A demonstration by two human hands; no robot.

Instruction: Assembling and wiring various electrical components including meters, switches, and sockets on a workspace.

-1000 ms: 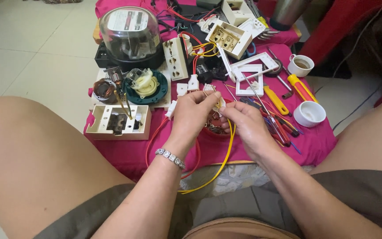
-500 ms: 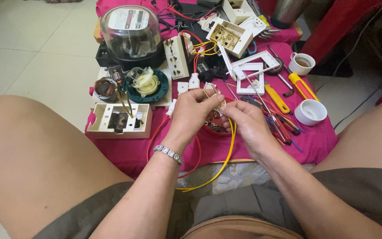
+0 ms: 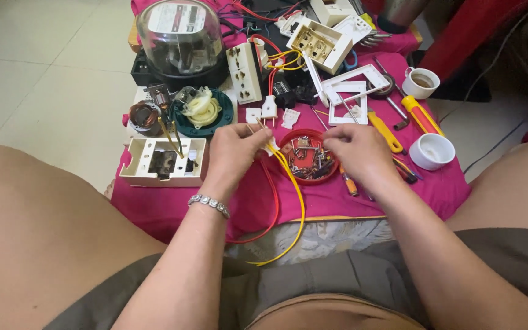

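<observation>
We take the red dish (image 3: 307, 160) of small screws and metal bits as our landmark; it sits near the front edge of a low table covered in a bright pink cloth (image 3: 337, 198). Just left of the dish, our left hand (image 3: 234, 150) is closed in a pinch around the ends of a yellow wire (image 3: 297, 201) and a red wire (image 3: 273, 201), which loop down from the hand over the front edge of the cloth. Our right hand (image 3: 357, 151) rests at the dish's right rim, fingers curled loosely and pinched together over the screws; whether it holds anything we cannot tell.

Behind the dish lie small white plug parts (image 3: 269, 110) and a white socket strip (image 3: 244, 72). Far behind and to the left stands an electricity meter under a clear dome (image 3: 180, 33). Left of the dish sit a green round base with a cream part (image 3: 204, 109), a copper coil (image 3: 144, 116) and an open white box (image 3: 163, 160). Right of the dish lie yellow-handled tools (image 3: 386, 131), white frame plates (image 3: 352, 91) and two white cups (image 3: 432, 151).

The table stands on pale floor tiles (image 3: 50, 67). Bare knees flank it on either side, and a red fabric (image 3: 472, 36) hangs at the far right behind the dish.
</observation>
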